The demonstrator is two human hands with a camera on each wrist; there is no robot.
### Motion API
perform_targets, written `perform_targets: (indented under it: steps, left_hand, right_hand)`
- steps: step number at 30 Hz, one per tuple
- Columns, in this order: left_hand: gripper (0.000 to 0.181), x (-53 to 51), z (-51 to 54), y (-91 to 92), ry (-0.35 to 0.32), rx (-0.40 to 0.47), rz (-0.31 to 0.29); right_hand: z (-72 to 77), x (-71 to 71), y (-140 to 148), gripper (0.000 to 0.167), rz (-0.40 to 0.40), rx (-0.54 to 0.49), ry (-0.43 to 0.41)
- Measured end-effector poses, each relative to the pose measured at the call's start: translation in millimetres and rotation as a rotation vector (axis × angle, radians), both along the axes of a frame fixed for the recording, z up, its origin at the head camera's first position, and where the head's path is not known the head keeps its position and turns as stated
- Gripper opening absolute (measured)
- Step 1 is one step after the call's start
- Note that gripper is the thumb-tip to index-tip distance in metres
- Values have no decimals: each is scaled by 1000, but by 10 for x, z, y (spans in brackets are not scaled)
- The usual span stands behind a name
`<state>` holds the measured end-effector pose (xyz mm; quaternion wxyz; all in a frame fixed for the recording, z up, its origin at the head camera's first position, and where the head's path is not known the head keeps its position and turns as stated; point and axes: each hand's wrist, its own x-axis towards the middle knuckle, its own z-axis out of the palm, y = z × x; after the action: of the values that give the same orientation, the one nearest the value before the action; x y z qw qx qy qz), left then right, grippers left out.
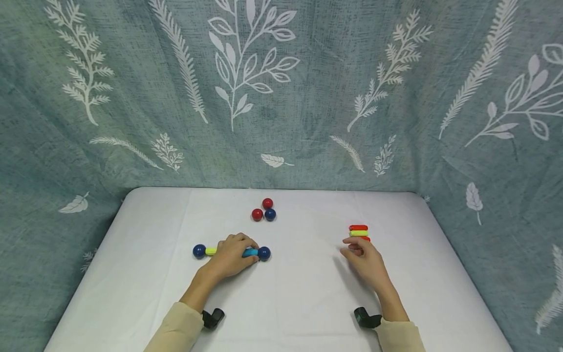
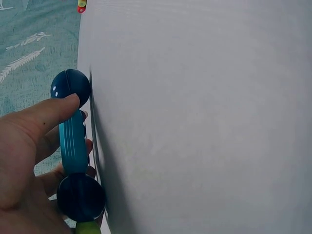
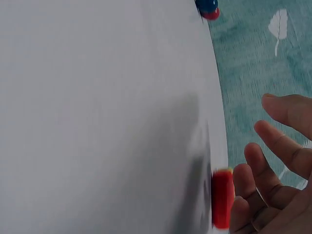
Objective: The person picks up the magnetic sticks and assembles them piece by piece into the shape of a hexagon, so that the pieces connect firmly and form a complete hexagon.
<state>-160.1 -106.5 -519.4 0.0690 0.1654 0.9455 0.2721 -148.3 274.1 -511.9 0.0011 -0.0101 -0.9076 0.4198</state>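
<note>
1 ribbed rod (image 2: 73,148) in L hand (image 1: 230,254)

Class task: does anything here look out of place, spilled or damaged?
Nothing stands out. Three loose balls sit neatly grouped, loose rods lie side by side near the right hand, and the ball-and-rod piece, partly hidden by the left hand, shows no visible damage.

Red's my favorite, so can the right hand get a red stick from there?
Probably yes: the right hand holds nothing and is close beside a red stick, with nothing seen blocking the way.
</note>
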Motion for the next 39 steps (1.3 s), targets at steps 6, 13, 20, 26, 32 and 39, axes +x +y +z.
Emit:
perform_targets:
  steps: [6,13,20,26,32,39]
  left_hand:
    - [25,-4,-16,-11,5,-5,-9]
    - [25,-5,-16,-23,7,-12,-16]
    - [24,1,-14,-22,14,3,-14]
    - [23,-2,-22,-20,16,7,-11]
    - [23,0,-18,-15,15,1,-11]
    - [22,6,-1,-9,11,5,-11]
  right_hand:
    - [-19,-15,272,32,-71,41,5]
    - [-84,-104,458,31,-110,79,-68]
    - [-133,-139,501,33,-97,106,-83]
    - [-159,-148,512,30,-88,127,-86]
    - [-158,-149,496,31,-95,139,-93]
    - [-135,-138,484,30,-77,153,-86]
